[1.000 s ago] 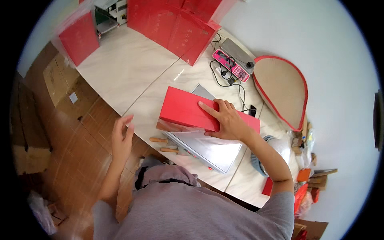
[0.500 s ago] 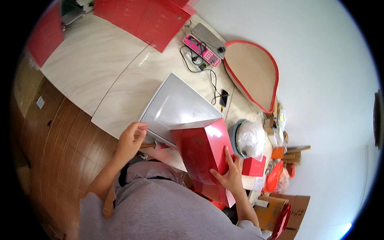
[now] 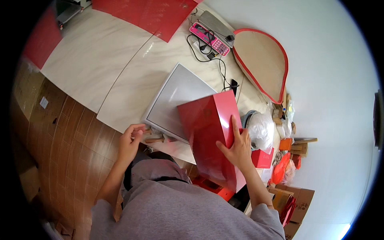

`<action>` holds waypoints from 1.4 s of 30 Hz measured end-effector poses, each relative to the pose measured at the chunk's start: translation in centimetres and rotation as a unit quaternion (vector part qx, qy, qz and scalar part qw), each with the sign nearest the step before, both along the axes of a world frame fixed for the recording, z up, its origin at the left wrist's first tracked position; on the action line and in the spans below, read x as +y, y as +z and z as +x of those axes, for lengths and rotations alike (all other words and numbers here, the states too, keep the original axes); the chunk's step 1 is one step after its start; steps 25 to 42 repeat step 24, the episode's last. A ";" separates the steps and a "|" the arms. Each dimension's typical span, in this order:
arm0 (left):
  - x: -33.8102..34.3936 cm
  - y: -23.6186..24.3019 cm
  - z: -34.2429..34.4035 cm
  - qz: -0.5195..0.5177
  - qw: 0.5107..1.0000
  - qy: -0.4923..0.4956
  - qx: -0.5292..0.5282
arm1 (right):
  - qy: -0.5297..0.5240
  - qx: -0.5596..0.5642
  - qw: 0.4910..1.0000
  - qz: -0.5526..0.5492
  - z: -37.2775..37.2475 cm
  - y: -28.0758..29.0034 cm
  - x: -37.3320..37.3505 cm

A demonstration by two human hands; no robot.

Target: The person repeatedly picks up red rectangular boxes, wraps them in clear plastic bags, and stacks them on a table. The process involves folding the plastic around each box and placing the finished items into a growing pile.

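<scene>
A glossy red box [image 3: 205, 132] stands tilted, overlapping the right part of a silver-grey flat box [image 3: 180, 98] on the table. My right hand [image 3: 239, 149] is on the red box's right-hand face, thumb and index finger spread; the other fingertips are partly hidden at its edge. At the near left corner of the silver-grey box is my left hand [image 3: 130, 142], fingers loosely curled, thumb apart from the index finger, nothing visible between them. Beside it, at the table edge, lies a tool with a wooden handle [image 3: 154, 140]; its far end is unclear.
Large red panels [image 3: 148, 16] lie across the far side of the table [image 3: 90, 52]. A pink keypad device [image 3: 210, 39] with black cables, a red-rimmed tan tray [image 3: 262, 64] and a bin topped with clear plastic [image 3: 262, 132] stand along the wall. Cartons [image 3: 298, 202] are at lower right.
The red box has moved away from my body along with my right hand, over more of the silver-grey box. The view has shifted slightly. My left hand stays near the same corner.
</scene>
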State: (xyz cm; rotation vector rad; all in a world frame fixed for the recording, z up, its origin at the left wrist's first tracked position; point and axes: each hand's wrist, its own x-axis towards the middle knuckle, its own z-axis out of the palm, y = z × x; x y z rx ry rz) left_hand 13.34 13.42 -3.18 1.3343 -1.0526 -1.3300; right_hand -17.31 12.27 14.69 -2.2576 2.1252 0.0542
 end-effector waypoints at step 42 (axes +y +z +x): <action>2.8 12.4 -19.5 -0.023 0.779 -0.549 0.303 | -0.302 -0.804 0.476 -0.189 -20.9 -9.0 15.7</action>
